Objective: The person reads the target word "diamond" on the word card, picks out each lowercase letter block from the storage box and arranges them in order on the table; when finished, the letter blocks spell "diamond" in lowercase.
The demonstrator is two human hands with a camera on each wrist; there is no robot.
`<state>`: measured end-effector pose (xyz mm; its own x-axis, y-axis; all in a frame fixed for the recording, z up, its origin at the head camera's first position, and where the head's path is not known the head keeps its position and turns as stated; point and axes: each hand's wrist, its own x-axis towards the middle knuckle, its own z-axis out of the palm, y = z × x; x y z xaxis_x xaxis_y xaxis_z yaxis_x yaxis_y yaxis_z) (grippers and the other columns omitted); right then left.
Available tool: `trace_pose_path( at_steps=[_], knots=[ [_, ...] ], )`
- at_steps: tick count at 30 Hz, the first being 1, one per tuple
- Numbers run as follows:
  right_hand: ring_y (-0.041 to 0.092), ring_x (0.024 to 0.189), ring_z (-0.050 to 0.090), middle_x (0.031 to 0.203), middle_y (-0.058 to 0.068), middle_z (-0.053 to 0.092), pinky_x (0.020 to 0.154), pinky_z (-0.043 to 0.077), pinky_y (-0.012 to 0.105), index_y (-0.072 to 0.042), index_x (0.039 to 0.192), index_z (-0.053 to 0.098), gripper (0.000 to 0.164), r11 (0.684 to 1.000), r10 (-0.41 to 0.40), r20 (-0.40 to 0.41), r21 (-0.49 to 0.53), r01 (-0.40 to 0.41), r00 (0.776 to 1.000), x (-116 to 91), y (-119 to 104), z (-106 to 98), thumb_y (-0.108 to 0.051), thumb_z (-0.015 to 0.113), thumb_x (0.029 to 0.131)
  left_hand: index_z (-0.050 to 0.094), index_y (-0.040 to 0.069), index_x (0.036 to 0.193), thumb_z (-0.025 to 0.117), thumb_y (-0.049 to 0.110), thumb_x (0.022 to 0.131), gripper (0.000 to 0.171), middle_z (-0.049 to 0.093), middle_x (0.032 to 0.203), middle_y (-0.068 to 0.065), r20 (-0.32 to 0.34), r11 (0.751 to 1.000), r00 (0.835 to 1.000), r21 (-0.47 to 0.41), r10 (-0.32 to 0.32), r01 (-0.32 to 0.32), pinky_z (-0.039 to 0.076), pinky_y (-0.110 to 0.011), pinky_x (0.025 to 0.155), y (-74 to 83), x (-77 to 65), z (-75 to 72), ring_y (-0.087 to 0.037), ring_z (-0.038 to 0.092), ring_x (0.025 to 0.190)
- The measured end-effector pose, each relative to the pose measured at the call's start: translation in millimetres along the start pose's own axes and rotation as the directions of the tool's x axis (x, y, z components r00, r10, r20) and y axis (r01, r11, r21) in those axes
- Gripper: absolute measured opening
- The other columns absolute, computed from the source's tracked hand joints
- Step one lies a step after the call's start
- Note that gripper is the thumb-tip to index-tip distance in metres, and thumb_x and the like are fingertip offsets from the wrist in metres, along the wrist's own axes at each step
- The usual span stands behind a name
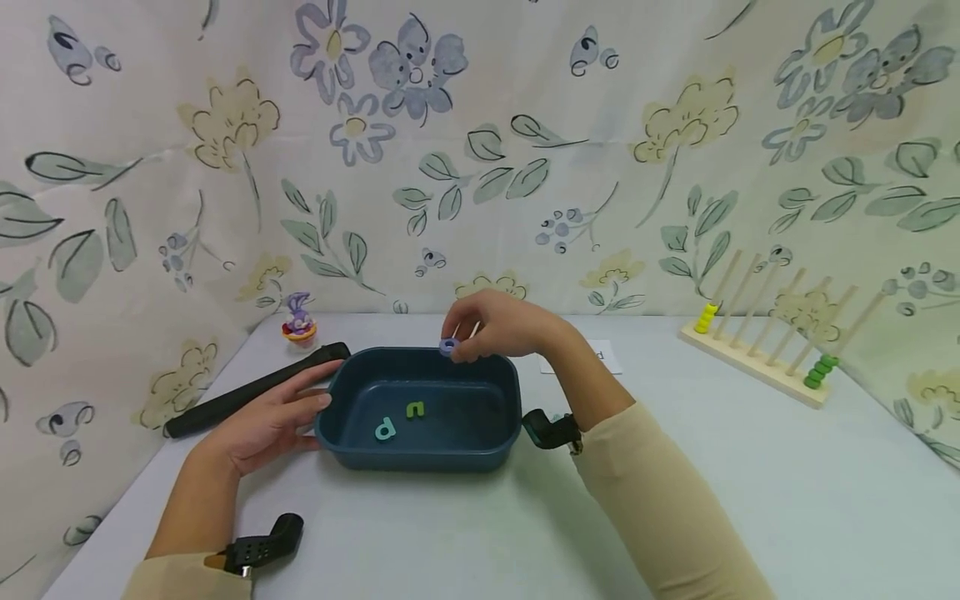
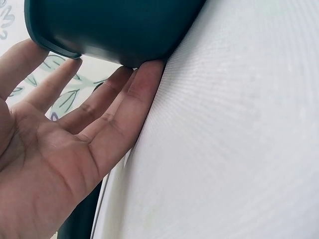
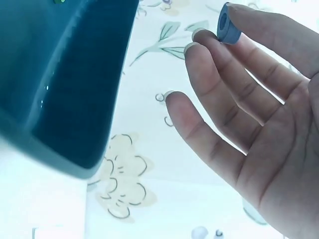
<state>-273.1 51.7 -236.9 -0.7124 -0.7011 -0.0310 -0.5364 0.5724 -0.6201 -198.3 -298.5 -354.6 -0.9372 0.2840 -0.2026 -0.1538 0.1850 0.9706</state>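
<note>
A dark blue-teal plastic bin (image 1: pixel 420 460) stands on the white table. On its floor lie a teal letter piece (image 1: pixel 378 429), with a rounded loop, and a green letter piece (image 1: pixel 415 405) shaped like an n or u. My left hand (image 1: pixel 272 419) touches the bin's left end; in the left wrist view its fairly straight fingertips (image 2: pixel 149 72) rest against the wall, low near the table. Over the far rim, my right hand (image 1: pixel 506 325) pinches a small blue-purple letter piece (image 3: pixel 232 35) between thumb and fingertips. Its ring-like loop shows, while fingers cover the rest.
Left of the bin lies a long black object (image 1: pixel 232 407), with a small purple figure in a cup (image 1: pixel 300 327) behind it. A white card (image 1: pixel 604 357), partly hidden by the right arm, lies behind right. A wooden peg rack with beads (image 1: pixel 757 363) stands far right. Patterned cloth hangs behind.
</note>
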Motion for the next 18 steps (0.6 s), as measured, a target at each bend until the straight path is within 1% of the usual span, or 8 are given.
trace_pose_path(
  at_steps=[4,8,10,13,18],
  knots=[
    [0.018,0.096,0.070,0.105,0.002,0.074,0.083,0.060,0.034,-0.015,0.114,0.073,0.021,1.000,-0.024,-0.081,0.003,0.025,0.996,-8,4,1,-0.021,0.073,0.093,0.020,0.032,0.166,0.058,0.031,0.107,0.071,0.023,0.170,-0.018,0.000,1.000,1.000,0.003,0.002,-0.002,0.051,-0.058,0.104,-0.5,0.2,-1.1,-0.035,0.044,0.146],
    [0.018,0.099,0.070,0.106,0.001,0.074,0.084,0.060,0.035,-0.016,0.117,0.071,0.025,0.999,-0.027,-0.181,0.027,0.033,0.983,-17,11,3,-0.023,0.074,0.093,0.020,0.031,0.166,0.058,0.031,0.107,0.071,0.024,0.170,-0.018,0.001,1.000,1.000,0.007,0.007,-0.007,0.052,-0.057,0.103,0.8,0.1,-1.6,-0.033,0.046,0.144],
    [0.019,0.098,0.070,0.105,0.002,0.075,0.085,0.060,0.036,-0.016,0.118,0.071,0.026,0.999,-0.022,-0.212,0.042,0.032,0.977,-22,14,4,-0.023,0.074,0.093,0.020,0.030,0.166,0.058,0.031,0.107,0.071,0.024,0.170,-0.018,0.000,1.000,1.000,0.009,0.006,-0.006,0.053,-0.057,0.103,1.5,0.1,-1.6,-0.033,0.046,0.144],
    [0.019,0.096,0.070,0.104,0.002,0.074,0.085,0.059,0.037,-0.016,0.117,0.071,0.025,0.998,-0.006,-0.235,0.052,0.019,0.972,-29,19,4,-0.024,0.075,0.093,0.020,0.030,0.166,0.058,0.030,0.107,0.071,0.024,0.170,-0.019,0.005,1.000,1.000,0.005,0.004,-0.004,0.053,-0.056,0.102,1.7,0.1,-1.1,-0.033,0.046,0.144],
    [0.019,0.094,0.069,0.102,0.001,0.075,0.084,0.057,0.038,-0.017,0.117,0.071,0.025,0.997,0.034,-0.222,0.073,-0.018,0.974,-41,29,3,-0.023,0.075,0.093,0.019,0.028,0.166,0.058,0.029,0.107,0.071,0.025,0.169,-0.020,0.009,1.000,1.000,-0.006,0.004,-0.004,0.054,-0.054,0.101,0.9,-0.8,-0.5,-0.027,0.051,0.139]
  ],
)
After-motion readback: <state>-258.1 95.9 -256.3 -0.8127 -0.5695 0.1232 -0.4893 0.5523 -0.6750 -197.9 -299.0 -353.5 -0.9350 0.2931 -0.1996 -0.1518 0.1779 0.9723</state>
